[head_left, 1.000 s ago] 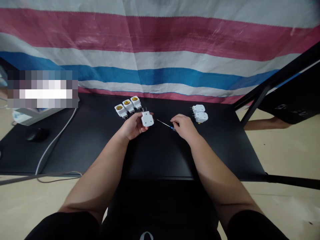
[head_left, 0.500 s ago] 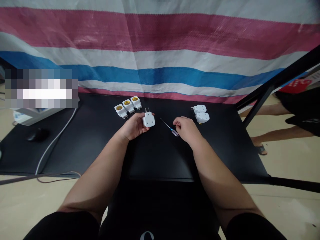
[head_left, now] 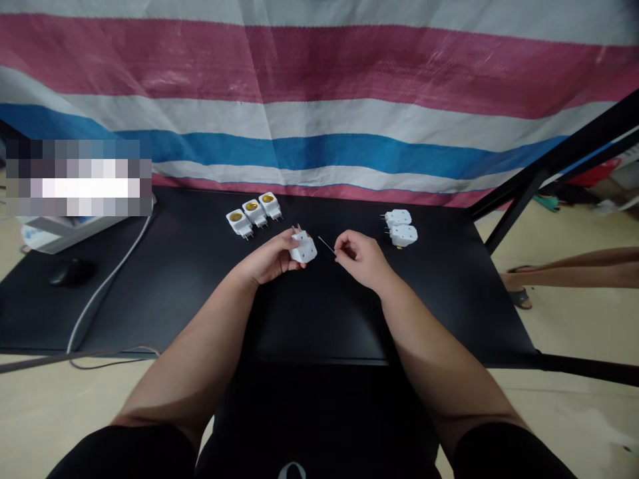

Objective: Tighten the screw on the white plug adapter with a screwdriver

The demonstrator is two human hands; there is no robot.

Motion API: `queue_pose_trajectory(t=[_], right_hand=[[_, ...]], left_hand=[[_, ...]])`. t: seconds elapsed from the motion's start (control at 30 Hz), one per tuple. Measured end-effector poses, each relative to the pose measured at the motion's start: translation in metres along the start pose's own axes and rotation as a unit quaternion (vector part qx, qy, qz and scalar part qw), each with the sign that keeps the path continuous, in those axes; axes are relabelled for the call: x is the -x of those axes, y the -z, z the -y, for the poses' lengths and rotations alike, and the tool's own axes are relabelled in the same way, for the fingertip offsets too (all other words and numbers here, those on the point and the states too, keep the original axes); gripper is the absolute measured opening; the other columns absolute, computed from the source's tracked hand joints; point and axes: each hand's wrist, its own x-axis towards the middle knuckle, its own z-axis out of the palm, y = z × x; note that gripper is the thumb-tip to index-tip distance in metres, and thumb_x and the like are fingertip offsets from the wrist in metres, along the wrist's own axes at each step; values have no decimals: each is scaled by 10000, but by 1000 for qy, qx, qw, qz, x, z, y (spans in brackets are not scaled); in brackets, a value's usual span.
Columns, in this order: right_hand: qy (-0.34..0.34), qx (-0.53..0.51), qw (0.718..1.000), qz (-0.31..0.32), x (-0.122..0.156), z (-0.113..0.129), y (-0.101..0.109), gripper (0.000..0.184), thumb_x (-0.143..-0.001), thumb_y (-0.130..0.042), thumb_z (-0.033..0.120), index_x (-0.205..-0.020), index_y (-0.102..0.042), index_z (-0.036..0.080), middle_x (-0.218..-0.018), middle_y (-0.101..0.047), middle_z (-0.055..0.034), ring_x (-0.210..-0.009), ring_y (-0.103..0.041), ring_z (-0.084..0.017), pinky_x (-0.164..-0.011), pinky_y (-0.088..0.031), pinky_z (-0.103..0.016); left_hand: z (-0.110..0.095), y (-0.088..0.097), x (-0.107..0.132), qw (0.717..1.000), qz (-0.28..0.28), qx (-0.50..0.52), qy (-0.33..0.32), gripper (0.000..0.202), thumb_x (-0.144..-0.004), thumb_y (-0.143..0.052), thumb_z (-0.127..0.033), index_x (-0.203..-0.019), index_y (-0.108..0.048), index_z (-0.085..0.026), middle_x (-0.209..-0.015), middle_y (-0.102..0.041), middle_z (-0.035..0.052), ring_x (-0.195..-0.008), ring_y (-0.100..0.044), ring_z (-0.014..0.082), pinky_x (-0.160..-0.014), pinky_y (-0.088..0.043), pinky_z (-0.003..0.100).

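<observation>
My left hand (head_left: pixel 269 261) grips a white plug-in lamp holder (head_left: pixel 304 247), its thumb on the upper side. The holder's back, with small dark holes, faces up, and its metal pins point away from me. To the right, my right hand (head_left: pixel 364 258) is closed in a pinch around a screwdriver (head_left: pixel 326 244). Only the thin metal shaft shows, pointing up and left toward the holder without touching it; the handle is hidden by the fingers. Three similar lamp holders (head_left: pixel 255 211) stand beyond my left hand with gold-coloured sockets facing up.
Two more white lamp holders (head_left: pixel 403 234) lie back side up on the right of the black table (head_left: pixel 319 319). On the left are a black mouse (head_left: pixel 70 271) and a grey cable (head_left: pixel 107 279). A striped sheet (head_left: pixel 319 120) hangs behind. A person's legs (head_left: pixel 574 267) show beyond the right edge.
My right hand has moved left and closed on the screwdriver, which lay on the table before. My left hand has tilted the lamp holder and shifted it slightly right.
</observation>
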Motion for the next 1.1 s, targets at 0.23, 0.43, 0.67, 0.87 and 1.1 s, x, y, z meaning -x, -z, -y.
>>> queue_pose_trajectory(t=[0.23, 0.43, 0.67, 0.87, 1.1], right_hand=[[53, -112, 992, 14, 3, 13, -22, 82, -982, -693, 309, -962, -641, 249, -958, -697, -36, -830, -701, -192, -787, -591, -376], [54, -67, 996, -1, 3, 15, -25, 96, -974, -712, 313, -945, -644, 252, -922, -706, -23, -816, -673, -191, -797, -562, -382], [-30, -178, 982, 56, 0, 10, -26, 300, -914, -835, 414, -911, -584, 250, -842, -622, 26, -733, -622, -152, -704, -512, -329], [-110, -242, 956, 123, -1, 12, -25, 465, -922, -830, 593, -903, -503, 264, -745, -587, 68, -573, -606, -130, -597, -493, -312], [17, 95, 995, -14, 3, 11, 2, 225, -925, -821, 385, -960, -646, 248, -899, -623, -16, -788, -569, -192, -690, -463, -343]], left_hand=[[6, -7, 2, 998, 54, -10, -1, 462, -843, -905, -375, -1205, -735, -143, -959, -800, 86, -718, -780, 171, -582, -606, 206], [7, -12, 0, 998, 55, -3, -4, 481, -820, -936, -404, -1176, -750, -140, -927, -790, 68, -729, -779, 171, -589, -611, 203], [7, -16, 2, 997, 71, 21, -23, 438, -755, -898, -295, -1134, -764, -121, -888, -779, 59, -675, -751, 154, -555, -581, 192], [6, -21, 4, 992, 111, 40, -40, 431, -782, -902, -334, -1132, -766, -123, -931, -780, 75, -695, -752, 161, -572, -584, 206], [4, -16, 3, 997, 20, 45, -51, 491, -830, -935, -457, -1149, -752, -132, -963, -801, 98, -665, -712, 133, -561, -570, 192]])
